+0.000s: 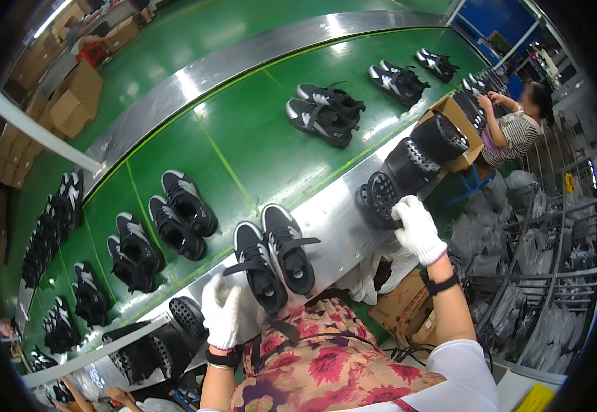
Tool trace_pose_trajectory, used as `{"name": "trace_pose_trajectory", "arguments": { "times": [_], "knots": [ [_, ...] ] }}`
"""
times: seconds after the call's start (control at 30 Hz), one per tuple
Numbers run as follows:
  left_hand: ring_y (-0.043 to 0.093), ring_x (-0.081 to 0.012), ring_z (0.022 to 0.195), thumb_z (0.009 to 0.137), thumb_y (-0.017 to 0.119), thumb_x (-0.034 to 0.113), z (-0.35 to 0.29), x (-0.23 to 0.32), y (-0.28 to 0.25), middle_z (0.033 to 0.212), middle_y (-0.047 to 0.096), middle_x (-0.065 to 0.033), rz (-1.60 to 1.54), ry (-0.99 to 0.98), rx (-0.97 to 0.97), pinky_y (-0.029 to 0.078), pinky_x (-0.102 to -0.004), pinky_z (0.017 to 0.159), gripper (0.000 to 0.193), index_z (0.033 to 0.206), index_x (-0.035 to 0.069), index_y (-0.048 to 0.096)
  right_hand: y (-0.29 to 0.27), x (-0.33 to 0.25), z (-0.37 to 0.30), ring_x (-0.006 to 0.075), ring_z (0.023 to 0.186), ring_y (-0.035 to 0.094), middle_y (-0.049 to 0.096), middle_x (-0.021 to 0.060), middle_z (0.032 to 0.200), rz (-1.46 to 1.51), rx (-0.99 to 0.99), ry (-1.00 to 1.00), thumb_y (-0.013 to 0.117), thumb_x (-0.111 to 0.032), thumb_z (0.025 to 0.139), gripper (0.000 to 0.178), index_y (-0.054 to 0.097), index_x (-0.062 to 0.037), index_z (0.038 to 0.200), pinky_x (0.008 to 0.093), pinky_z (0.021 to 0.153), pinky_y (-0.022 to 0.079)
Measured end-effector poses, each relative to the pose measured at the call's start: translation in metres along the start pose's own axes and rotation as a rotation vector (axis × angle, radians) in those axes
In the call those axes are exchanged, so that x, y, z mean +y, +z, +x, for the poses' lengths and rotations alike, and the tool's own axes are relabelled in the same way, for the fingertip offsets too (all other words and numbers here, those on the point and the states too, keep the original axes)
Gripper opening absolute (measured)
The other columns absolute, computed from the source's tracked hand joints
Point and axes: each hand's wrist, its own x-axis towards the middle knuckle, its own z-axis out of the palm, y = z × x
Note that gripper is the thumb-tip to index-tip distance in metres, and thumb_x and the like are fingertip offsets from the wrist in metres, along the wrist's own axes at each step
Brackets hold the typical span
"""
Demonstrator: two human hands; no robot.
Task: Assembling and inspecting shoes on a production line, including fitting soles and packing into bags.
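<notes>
Beside the green conveyor belt [243, 144], gloved right hand [417, 230] gripping black studded sole [381, 196]; left hand [221, 312] resting spread near black-and-grey shoes [274, 257], steadying them on the steel edge [333, 220]

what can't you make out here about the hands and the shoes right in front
- Left hand: the white glove hides the fingers, so its grip on the near pair of shoes is unclear, head view.
- Right hand: fingertips hidden against the black studded roll.
- Pairs at the left edge: too small and bent by the fisheye rim.
- Person's lap: covered by floral cloth.
</notes>
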Motion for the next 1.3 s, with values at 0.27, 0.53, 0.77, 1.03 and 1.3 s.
{"name": "trace_pose_trajectory", "arguments": {
  "times": [0.27,0.53,0.77,1.03,1.3],
  "knots": [
    [0.052,-0.0244,0.126,0.081,0.070,0.007,0.026,0.065,0.038,0.138,0.052,-0.0121,-0.818,-0.066,-0.630,0.044,-0.0401,0.105,0.086,0.155,0.006,0.027,0.037,-0.178,-0.017,0.0386,0.098,0.061,0.061,0.0163,0.109,0.533,-0.089,-0.554,0.068,-0.003,0.066,0.031,0.060,-0.0074,0.096,0.0436,0.084,0.052],
    [0.055,-0.0125,0.091,0.096,0.065,0.025,-0.006,0.069,0.080,0.106,0.059,-0.0021,-0.673,-0.212,-0.195,0.047,-0.0276,0.081,0.041,0.129,0.005,0.052,0.068,-0.187,-0.063,0.0373,0.104,0.066,0.065,0.0219,0.115,0.746,-0.151,0.033,0.078,-0.030,0.082,0.058,0.056,-0.0006,0.127,0.0405,0.090,0.053],
    [0.061,-0.0354,0.108,0.101,0.050,0.020,0.003,0.029,0.096,0.116,0.064,-0.0202,0.021,0.469,-0.384,0.048,-0.0419,0.094,0.035,0.126,-0.002,0.057,0.044,-0.141,-0.090,0.0255,0.086,0.070,0.070,0.0161,0.092,0.765,-0.142,0.421,0.080,-0.034,0.081,0.050,0.060,-0.0043,0.116,0.0353,0.078,0.054],
    [0.063,-0.0298,0.084,0.085,0.057,0.012,0.040,0.044,0.117,0.094,0.061,-0.0123,1.018,0.773,-0.414,0.053,-0.0442,0.068,0.018,0.101,0.005,0.063,0.039,-0.136,-0.078,0.0416,0.095,0.066,0.067,0.0233,0.099,0.540,-0.412,0.224,0.069,-0.042,0.084,0.052,0.057,-0.0036,0.117,0.0461,0.082,0.051],
    [0.065,-0.0354,0.075,0.085,0.063,0.018,0.055,0.051,0.109,0.086,0.061,-0.0142,0.719,0.765,-0.433,0.052,-0.0468,0.067,0.013,0.095,0.009,0.062,0.117,-0.151,-0.025,0.0418,0.079,0.067,0.066,0.0224,0.086,0.376,-0.227,0.015,0.062,-0.031,0.089,0.036,0.053,-0.0010,0.106,0.0492,0.072,0.055]
  ]
}}
